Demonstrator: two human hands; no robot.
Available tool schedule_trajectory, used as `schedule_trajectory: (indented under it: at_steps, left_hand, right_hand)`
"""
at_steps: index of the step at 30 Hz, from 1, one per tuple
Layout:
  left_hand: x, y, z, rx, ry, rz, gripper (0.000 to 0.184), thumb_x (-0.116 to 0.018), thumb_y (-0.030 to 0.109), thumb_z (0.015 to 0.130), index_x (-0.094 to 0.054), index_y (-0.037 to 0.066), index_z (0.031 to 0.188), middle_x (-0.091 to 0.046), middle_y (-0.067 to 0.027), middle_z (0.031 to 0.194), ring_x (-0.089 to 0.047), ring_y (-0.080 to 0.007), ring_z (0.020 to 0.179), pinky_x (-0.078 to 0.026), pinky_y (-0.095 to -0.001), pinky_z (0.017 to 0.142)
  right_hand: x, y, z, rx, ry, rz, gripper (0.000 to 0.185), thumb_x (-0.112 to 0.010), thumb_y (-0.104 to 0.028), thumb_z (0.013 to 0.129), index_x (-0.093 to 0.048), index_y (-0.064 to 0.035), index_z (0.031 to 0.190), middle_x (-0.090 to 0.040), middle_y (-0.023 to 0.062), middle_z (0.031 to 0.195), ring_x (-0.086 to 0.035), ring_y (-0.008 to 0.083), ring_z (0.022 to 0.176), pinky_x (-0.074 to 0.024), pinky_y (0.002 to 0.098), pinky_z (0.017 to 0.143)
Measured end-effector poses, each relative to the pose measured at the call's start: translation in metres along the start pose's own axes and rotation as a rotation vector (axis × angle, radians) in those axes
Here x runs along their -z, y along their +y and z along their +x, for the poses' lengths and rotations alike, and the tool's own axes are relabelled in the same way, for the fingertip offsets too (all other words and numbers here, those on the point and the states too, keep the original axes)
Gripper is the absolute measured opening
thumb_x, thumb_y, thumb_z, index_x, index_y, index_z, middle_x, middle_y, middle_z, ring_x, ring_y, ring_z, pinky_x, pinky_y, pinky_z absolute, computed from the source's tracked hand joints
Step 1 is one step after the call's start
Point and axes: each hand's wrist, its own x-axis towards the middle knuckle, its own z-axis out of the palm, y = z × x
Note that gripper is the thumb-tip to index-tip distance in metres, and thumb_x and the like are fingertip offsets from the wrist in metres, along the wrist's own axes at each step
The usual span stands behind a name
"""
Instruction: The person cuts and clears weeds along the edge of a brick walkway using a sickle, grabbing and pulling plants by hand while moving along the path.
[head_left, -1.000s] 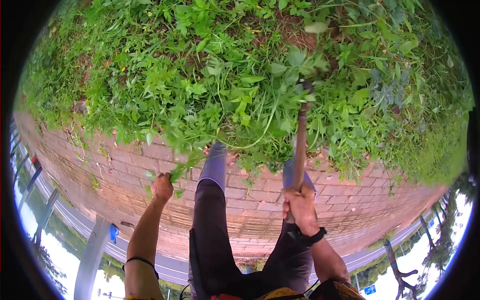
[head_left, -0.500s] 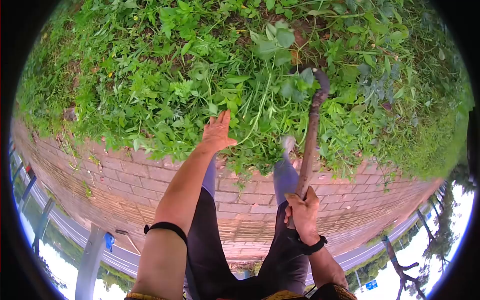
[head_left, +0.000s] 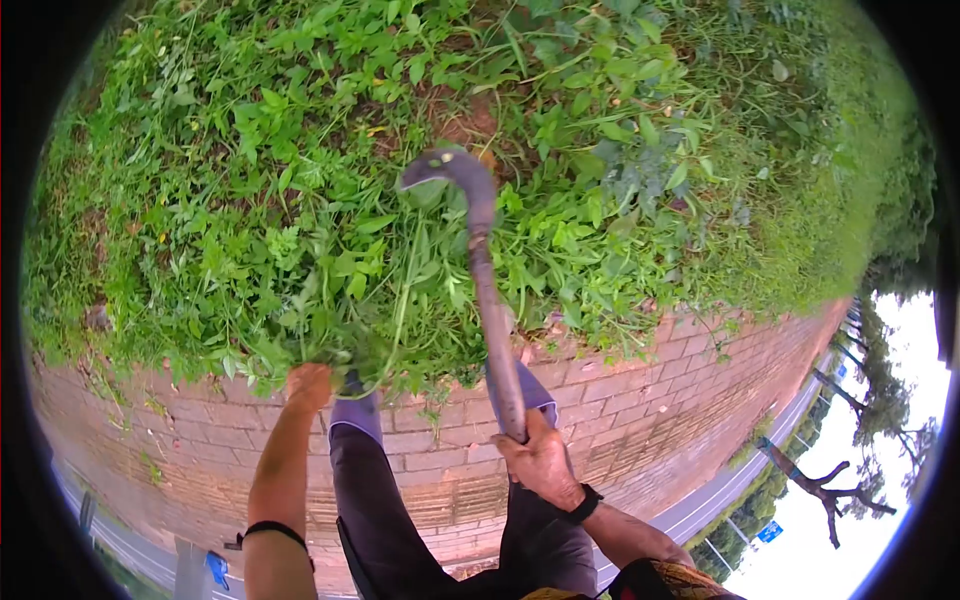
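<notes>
Over paving (head_left: 440, 460), right hand (head_left: 541, 462) clenched round hooked tool (head_left: 494, 315); leaves (head_left: 268, 362) partly hide left hand (head_left: 310, 385), cannot tell grip; boots (head_left: 356, 416) between.

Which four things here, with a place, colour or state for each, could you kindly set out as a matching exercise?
Things:
1. Right hand
2. Left hand
3. Hooked tool
4. Small sign

Places, colours and states:
A. Curved end seen against the weeds
B. Blue
C. At the weeds' near edge
D. Closed around a handle

Right pairs: 1-D, 2-C, 3-A, 4-B
</notes>
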Motion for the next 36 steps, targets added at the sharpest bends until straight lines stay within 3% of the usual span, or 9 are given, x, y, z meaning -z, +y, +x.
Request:
schedule_trajectory:
  at_steps: [4,9,10,12,13,16,24,31,36]
  left_hand:
    - [-0.009,-0.085,-0.076,0.208,0.003,0.046,0.018,-0.058,0.016,0.080,-0.072,0.011,0.088,-0.070,-0.0145,0.093,-0.068,-0.0322,0.089,-0.053,-0.0428,0.080]
    - [-0.080,-0.192,-0.229,0.497,-0.168,0.152,0.021,-0.060,0.013,0.078,-0.071,0.014,0.096,-0.069,-0.0137,0.103,-0.066,-0.0300,0.100,-0.047,-0.0439,0.094]
    - [-0.093,-0.203,-0.268,0.525,-0.151,0.088,0.025,-0.060,0.012,0.078,-0.070,0.015,0.102,-0.068,-0.0130,0.107,-0.064,-0.0291,0.104,-0.046,-0.0452,0.096]
    - [-0.103,-0.208,-0.312,0.565,-0.091,-0.046,0.036,-0.060,0.010,0.078,-0.067,0.018,0.113,-0.066,-0.0115,0.115,-0.061,-0.0275,0.113,-0.043,-0.0479,0.098]
    - [-0.092,-0.202,-0.325,0.666,-0.367,-0.095,0.053,-0.062,0.007,0.079,-0.057,0.020,0.129,-0.059,-0.0092,0.129,-0.053,-0.0292,0.123,-0.042,-0.0522,0.097]
    - [-0.112,-0.199,-0.348,0.727,-0.390,-0.256,0.061,-0.063,0.002,0.076,-0.052,0.017,0.134,-0.053,-0.0110,0.135,-0.049,-0.0340,0.126,-0.042,-0.0535,0.098]
    - [-0.088,-0.137,-0.234,0.355,0.339,-0.513,0.059,-0.066,0.000,0.074,-0.051,0.004,0.131,-0.061,-0.0249,0.119,-0.057,-0.0412,0.111,-0.047,-0.0452,0.094]
    - [0.051,-0.001,-0.041,-0.030,0.495,-0.674,0.042,-0.064,0.012,0.082,-0.058,0.001,0.122,-0.063,-0.0212,0.118,-0.062,-0.0370,0.106,-0.049,-0.0416,0.094]
    - [0.160,0.082,0.061,0.042,0.345,-0.828,0.063,-0.064,0.034,0.089,-0.042,0.000,0.137,-0.057,-0.0220,0.128,-0.057,-0.0375,0.116,-0.045,-0.0412,0.102]
  right_hand:
    - [-0.011,-0.025,-0.001,0.096,-0.077,-0.069,0.032,-0.071,-0.012,0.079,-0.045,0.0006,0.091,-0.055,0.0249,0.064,-0.063,0.0430,0.065,-0.0475,0.0425,0.051]
    - [-0.030,-0.038,0.015,0.158,-0.107,-0.148,0.030,-0.069,-0.013,0.078,-0.046,0.0004,0.091,-0.057,0.0282,0.069,-0.061,0.0476,0.068,-0.0483,0.0476,0.054]
    - [-0.038,-0.029,0.022,0.043,-0.148,-0.079,0.028,-0.068,-0.013,0.078,-0.046,0.0010,0.089,-0.057,0.0283,0.068,-0.062,0.0470,0.067,-0.0487,0.0475,0.054]
    - [-0.048,-0.012,0.042,0.168,-0.109,-0.055,0.021,-0.065,-0.008,0.083,-0.045,-0.0020,0.087,-0.052,0.0048,0.057,-0.051,0.0114,0.042,-0.0411,0.0304,0.032]
    - [-0.043,-0.012,0.049,0.042,-0.173,0.045,0.019,-0.064,-0.006,0.083,-0.046,-0.0022,0.087,-0.052,0.0043,0.057,-0.051,0.0113,0.041,-0.0412,0.0301,0.032]
    - [-0.023,-0.017,0.074,-0.211,-0.180,0.261,0.020,-0.066,-0.008,0.082,-0.047,-0.0032,0.085,-0.053,0.0047,0.058,-0.050,0.0103,0.040,-0.0424,0.0312,0.031]
    - [0.045,0.036,0.113,-0.278,0.156,0.059,0.019,-0.065,-0.008,0.080,-0.048,-0.0017,0.085,-0.055,0.0078,0.060,-0.054,0.0149,0.040,-0.0437,0.0321,0.030]
    - [0.000,0.053,0.119,0.104,0.098,-0.609,0.032,-0.058,-0.007,0.076,-0.045,0.0062,0.103,-0.062,0.0298,0.073,-0.063,0.0470,0.072,-0.0513,0.0529,0.063]
    - [-0.028,0.061,0.105,0.094,0.020,-0.516,0.038,-0.061,-0.009,0.077,-0.045,0.0077,0.106,-0.062,0.0301,0.074,-0.064,0.0451,0.072,-0.0526,0.0506,0.063]
